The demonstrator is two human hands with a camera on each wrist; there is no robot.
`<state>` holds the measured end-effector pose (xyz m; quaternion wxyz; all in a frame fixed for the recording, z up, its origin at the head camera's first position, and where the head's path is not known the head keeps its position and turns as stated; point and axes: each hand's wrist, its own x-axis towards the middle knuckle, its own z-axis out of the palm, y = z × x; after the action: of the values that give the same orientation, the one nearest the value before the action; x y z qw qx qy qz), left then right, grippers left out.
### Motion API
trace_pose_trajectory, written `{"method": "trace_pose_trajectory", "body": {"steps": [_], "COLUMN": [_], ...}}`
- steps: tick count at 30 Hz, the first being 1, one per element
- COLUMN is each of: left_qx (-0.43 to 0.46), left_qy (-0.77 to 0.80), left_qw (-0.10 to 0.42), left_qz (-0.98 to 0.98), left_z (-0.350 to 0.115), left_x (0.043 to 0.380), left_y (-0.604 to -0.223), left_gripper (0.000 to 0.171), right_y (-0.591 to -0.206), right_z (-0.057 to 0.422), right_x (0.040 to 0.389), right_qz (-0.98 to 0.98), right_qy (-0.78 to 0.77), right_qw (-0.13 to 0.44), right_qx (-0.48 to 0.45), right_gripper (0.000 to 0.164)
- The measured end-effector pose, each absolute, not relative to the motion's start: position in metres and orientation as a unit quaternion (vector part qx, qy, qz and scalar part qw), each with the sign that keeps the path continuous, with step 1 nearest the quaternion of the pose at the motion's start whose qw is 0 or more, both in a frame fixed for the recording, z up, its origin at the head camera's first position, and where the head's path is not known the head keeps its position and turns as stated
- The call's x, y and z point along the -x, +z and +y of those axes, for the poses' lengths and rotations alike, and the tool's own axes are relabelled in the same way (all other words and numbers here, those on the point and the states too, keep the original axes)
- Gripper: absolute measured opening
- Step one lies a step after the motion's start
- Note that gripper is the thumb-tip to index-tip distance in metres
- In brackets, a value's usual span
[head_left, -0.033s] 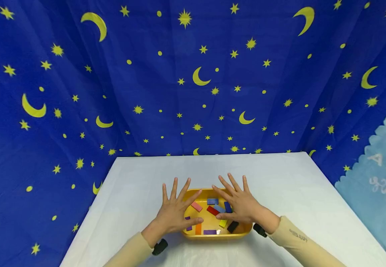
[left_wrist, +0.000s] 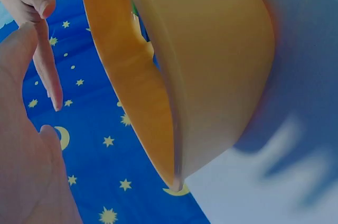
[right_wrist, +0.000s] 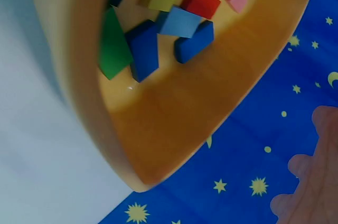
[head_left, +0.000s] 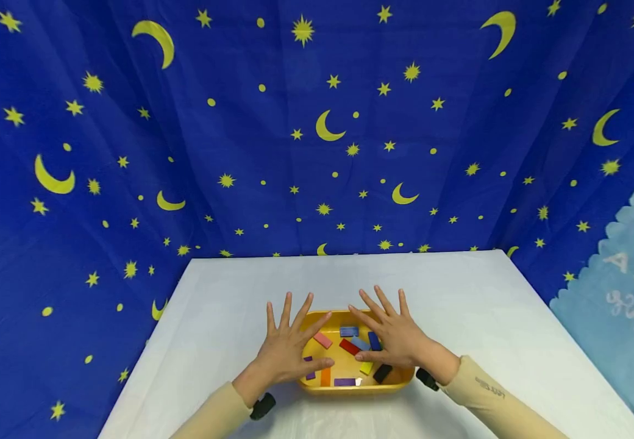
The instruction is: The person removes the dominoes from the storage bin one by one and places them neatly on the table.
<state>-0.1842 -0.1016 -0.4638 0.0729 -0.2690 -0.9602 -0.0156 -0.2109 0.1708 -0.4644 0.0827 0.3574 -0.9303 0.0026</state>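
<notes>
Both hands hover with fingers spread over a yellow-orange plastic tub (head_left: 350,389), holding nothing. Over its left side is my left hand (head_left: 284,350); my right hand (head_left: 399,338) is over the right side. Small coloured blocks lie scattered on the tub's floor. Among them are a red block (head_left: 349,346), a pink block (head_left: 323,339), an orange block (head_left: 325,376), a yellow block (head_left: 366,367), a black block (head_left: 383,372) and a purple block (head_left: 345,381). A green block (right_wrist: 113,44), partly behind the rim, shows beside several blue ones in the right wrist view.
The tub stands on a table with a white cover (head_left: 229,305). A dark blue cloth (head_left: 273,152) with yellow moons and stars hangs behind and at the sides. At the right is a light blue cloth (head_left: 624,292) with white lettering. Dark bands sit at both wrists.
</notes>
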Motion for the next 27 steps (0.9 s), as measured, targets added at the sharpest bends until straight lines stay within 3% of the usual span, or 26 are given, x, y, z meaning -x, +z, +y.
{"method": "trace_pose_trajectory", "body": {"steps": [16,22,27], "left_qx": [0.274,0.253,0.216], "left_qy": [-0.019,-0.070,-0.199], "left_qw": [0.072,0.068,0.001], "left_qz": [-0.959,-0.963,-0.956], "left_z": [-0.104,-0.112,-0.126], "left_x": [0.189,0.192,0.188], "left_y": [-0.471,-0.473,-0.483], "left_gripper": [0.088,0.106,0.130], "right_y": [-0.466,-0.466,-0.464], "right_z": [0.168,0.169,0.174], "right_x": [0.212,0.215,0.218], "right_qz": [-0.927,-0.930,-0.926], "right_qy": [0.017,0.039,0.079], "right_qw": [0.089,0.076,0.070], "right_qx": [-0.364,-0.357,-0.363], "right_gripper": [0.090,0.088,0.082]}}
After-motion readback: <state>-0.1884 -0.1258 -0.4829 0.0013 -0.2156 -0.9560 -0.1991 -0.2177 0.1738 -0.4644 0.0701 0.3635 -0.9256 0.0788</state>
